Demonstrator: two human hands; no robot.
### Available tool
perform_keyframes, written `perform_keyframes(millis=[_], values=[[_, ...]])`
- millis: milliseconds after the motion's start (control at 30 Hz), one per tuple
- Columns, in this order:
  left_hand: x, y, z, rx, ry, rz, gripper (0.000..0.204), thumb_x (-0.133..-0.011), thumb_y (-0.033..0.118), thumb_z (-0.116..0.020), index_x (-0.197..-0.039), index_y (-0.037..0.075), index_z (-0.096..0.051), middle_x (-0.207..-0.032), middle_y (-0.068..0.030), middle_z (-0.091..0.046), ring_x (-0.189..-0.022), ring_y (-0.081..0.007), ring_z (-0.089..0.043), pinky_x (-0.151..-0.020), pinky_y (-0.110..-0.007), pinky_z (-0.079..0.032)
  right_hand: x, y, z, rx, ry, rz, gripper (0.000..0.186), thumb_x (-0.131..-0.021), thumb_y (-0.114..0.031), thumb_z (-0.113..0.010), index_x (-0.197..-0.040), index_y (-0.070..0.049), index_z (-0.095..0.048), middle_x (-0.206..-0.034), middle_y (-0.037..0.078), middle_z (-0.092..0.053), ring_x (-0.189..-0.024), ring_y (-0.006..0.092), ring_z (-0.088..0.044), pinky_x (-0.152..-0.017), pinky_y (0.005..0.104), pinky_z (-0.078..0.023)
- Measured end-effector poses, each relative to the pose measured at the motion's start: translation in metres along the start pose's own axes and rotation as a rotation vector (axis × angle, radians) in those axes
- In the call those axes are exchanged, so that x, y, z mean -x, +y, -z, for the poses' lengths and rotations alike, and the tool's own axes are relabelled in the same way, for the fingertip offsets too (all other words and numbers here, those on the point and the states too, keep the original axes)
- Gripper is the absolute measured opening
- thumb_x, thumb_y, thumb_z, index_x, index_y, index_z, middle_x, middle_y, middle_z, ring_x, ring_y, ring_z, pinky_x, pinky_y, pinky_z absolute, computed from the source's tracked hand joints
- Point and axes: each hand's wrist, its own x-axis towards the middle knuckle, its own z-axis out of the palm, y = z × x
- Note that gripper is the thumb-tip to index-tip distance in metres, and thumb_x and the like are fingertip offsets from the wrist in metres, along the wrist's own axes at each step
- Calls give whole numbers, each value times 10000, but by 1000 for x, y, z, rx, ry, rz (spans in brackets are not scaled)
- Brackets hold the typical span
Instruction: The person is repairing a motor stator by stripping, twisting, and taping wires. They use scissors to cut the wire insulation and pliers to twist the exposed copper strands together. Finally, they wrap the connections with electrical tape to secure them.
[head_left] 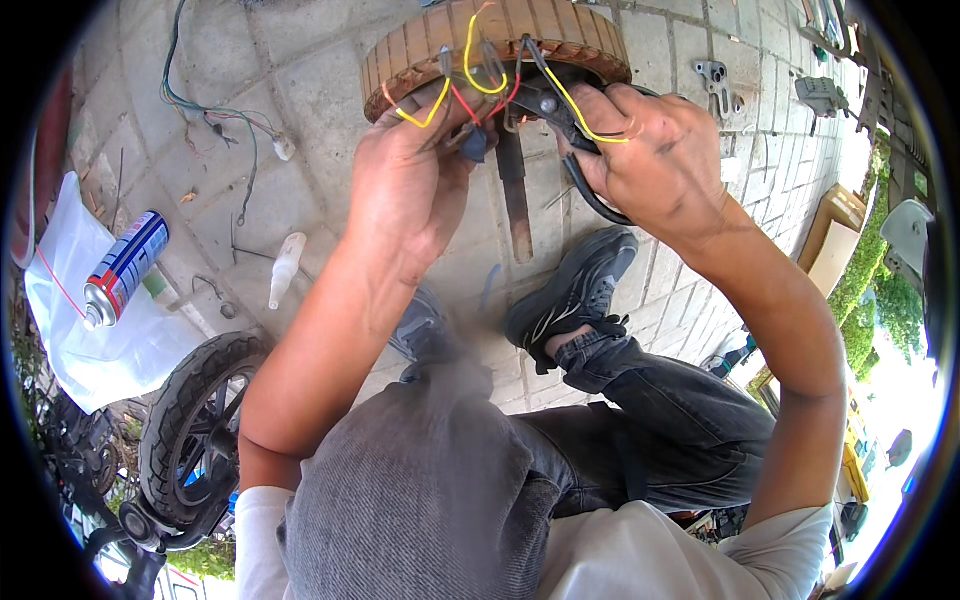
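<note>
A round brown motor core with a slotted rim lies at the top of the view, its metal shaft pointing toward me. Yellow wires and red wires rise from its middle. My left hand is closed at the core's near edge, pinching wires beside a small dark piece; its fingertips are partly hidden. In my right hand are dark pliers with black handles, their pivot over the core's near side. What lies between the jaws cannot be made out.
On the paving at left lie a loose wire harness, a white nozzle bottle and a spray can on a plastic sheet. A tyred wheel stands lower left. A metal bracket lies upper right; my shoe is below the shaft.
</note>
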Motion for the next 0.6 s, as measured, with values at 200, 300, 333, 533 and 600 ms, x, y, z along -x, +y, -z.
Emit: perform_keyframes(millis=[200, 300, 333, 533, 600], values=[[-1, -1, 0, 27, 20, 33, 220, -899, 94, -603, -1104, 14, -596, -1029, -70, -661, -916, -151, -598, -776, -312, -462, 6, 2, -4, -109, -118, -92, 198, -708, -156, -656, -892, -104, -605, -682, 83, -616, -597, 302, -634, -521, 407, -509], [0, 0, -2, 45, 22, 34, 218, -902, 87, -597, -1105, 9, -593, -1044, -76, -657, -931, -156, -594, -795, -317, -460, 12, -1, -5, -217, -134, -158, 230, -731, -181, -672, -934, -92, -611, -714, 85, -635, -644, 309, -641, -563, 406, -514], [0, 0, -1, 40, 18, 36, 218, -903, 86, -594, -1107, 8, -591, -1048, -79, -655, -938, -157, -593, -806, -323, -459, 13, -4, -4, -223, -141, -181, 239, -737, -185, -675, -947, -88, -613, -719, 85, -637, -656, 310, -642, -574, 406, -515], [3, 1, -2, 68, 6, 44, 222, -912, 113, -581, -1106, 6, -585, -1039, -90, -649, -946, -188, -590, -879, -376, -446, 29, -8, 2, -413, -204, -289, 204, -795, -200, -687, -928, -55, -630, -754, 112, -642, -686, 318, -631, -597, 385, -498], [3, 2, 1, 90, -21, 70, 239, -910, 133, -584, -1111, 3, -581, -1044, -96, -644, -943, -201, -588, -890, -385, -442, 40, -12, 13, -578, -399, -467, 226, -806, -226, -677, -915, -38, -616, -745, 124, -639, -703, 327, -633, -615, 399, -494]])
